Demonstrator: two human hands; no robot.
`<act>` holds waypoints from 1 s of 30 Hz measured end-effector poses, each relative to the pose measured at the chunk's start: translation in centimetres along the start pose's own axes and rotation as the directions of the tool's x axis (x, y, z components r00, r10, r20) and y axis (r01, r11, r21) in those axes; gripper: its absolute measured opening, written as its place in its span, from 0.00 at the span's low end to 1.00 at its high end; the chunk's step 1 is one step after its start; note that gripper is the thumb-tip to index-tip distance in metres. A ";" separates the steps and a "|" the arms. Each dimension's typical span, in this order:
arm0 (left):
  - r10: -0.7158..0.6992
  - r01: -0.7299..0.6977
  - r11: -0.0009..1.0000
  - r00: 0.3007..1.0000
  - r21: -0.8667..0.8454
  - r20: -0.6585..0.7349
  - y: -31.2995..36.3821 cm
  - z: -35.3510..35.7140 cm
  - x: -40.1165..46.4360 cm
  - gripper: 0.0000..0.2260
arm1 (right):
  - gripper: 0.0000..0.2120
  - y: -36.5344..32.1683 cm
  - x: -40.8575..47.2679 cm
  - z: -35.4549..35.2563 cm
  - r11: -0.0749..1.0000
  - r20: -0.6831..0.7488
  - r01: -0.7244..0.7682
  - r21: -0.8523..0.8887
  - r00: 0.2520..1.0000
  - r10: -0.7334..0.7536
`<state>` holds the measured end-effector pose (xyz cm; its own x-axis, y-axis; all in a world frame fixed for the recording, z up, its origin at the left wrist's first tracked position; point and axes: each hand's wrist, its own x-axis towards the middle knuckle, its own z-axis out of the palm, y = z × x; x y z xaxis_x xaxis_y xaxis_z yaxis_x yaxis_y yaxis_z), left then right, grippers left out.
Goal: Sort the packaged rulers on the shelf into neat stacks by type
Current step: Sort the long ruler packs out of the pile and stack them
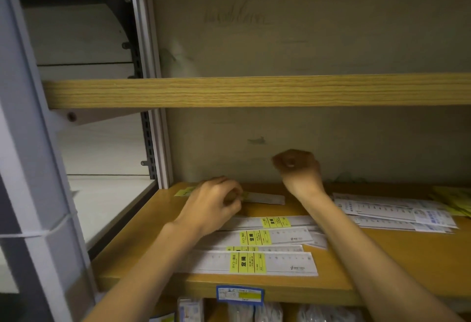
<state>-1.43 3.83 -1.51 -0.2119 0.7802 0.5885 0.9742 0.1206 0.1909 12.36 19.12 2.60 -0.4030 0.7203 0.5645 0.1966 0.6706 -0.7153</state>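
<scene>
Wooden shelf board (397, 253) with light oak top holds the packaged rulers; a second wood-grain shelf board (254, 92) spans above it and cuts off the upper part of the bay, with a scuffed beige back wall (305, 28) behind. Grey metal upright (30, 143) with a slotted rail stands at far left. Front centre of the lower board: loose overlapping pile of clear-sleeved white rulers with yellow labels (251, 262), fanned rather than squared, nearest one lying along the front edge. Right rear: separate pile of white packaged rulers with blue print (397, 213), also fanned, lying well apart from the yellow-label pile; blurred yellow packets (451, 200) at far right edge, type unclear. Left hand (211, 204) reaches over the back of the yellow-label pile, fingers curled and pinching a single narrow clear-sleeved ruler (265, 198) that lies flat toward the back wall; a yellow label end (184, 191) shows left of the hand, seemingly the same ruler. Right hand (298, 168) is raised above the board near the back wall, fingers curled into a fist, nothing visible in it; its forearm crosses over the gap between the two piles. Blue-framed price tag (239, 294) on the board's front edge. Below it, blurred plastic-wrapped goods (254, 311), contents not readable.
</scene>
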 end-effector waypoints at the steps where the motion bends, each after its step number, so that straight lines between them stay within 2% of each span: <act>1: -0.006 0.010 0.999 0.995 -0.037 0.098 0.1 0.0 -0.1 0.12 | 0.06 -0.5 0.0 -0.6 0.999 -0.041 0.014 0.035 0.999 -0.012; 4: -0.022 0.066 0.993 0.922 -0.102 0.385 0.8 0.7 -0.9 0.21 | 0.05 -1.5 -0.1 -2.3 0.995 -0.119 0.074 0.060 0.991 -0.067; 6: -0.034 0.105 0.986 0.892 -0.132 0.450 1.2 1.2 -1.3 0.21 | 0.06 -1.9 -0.5 -3.4 0.994 -0.126 0.091 0.055 0.988 -0.084; 9: -0.029 0.098 0.985 0.905 -0.141 0.424 1.5 1.0 -1.7 0.17 | 0.07 -1.8 -1.1 -4.7 0.996 -0.119 0.089 0.011 0.989 -0.087; 13: -0.009 0.053 0.994 0.914 -0.097 0.406 1.5 0.3 -2.0 0.17 | 0.12 -0.7 -2.5 -5.7 1.000 -0.018 0.011 -0.011 1.000 -0.011; 20: -0.010 0.044 0.996 0.923 -0.081 0.384 1.4 -0.5 -2.1 0.08 | 0.06 0.5 -4.1 -6.6 1.000 0.002 -0.026 0.012 1.000 0.026; 26: 0.016 -0.033 0.999 0.931 0.038 0.365 1.8 -0.5 -2.6 0.10 | 0.05 1.1 -4.3 -7.1 0.999 0.004 -0.039 0.007 0.999 0.039; 30: 0.004 -0.046 0.990 0.955 0.137 0.296 2.2 -0.7 -2.6 0.11 | 0.04 1.6 -4.4 -7.1 0.997 0.045 -0.061 0.039 0.997 0.059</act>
<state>1.20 1.65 -2.09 -0.1757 0.9276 0.3298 0.9844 0.1672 0.0543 20.81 18.29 1.98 -0.4308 0.7500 0.5018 0.1856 0.6179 -0.7641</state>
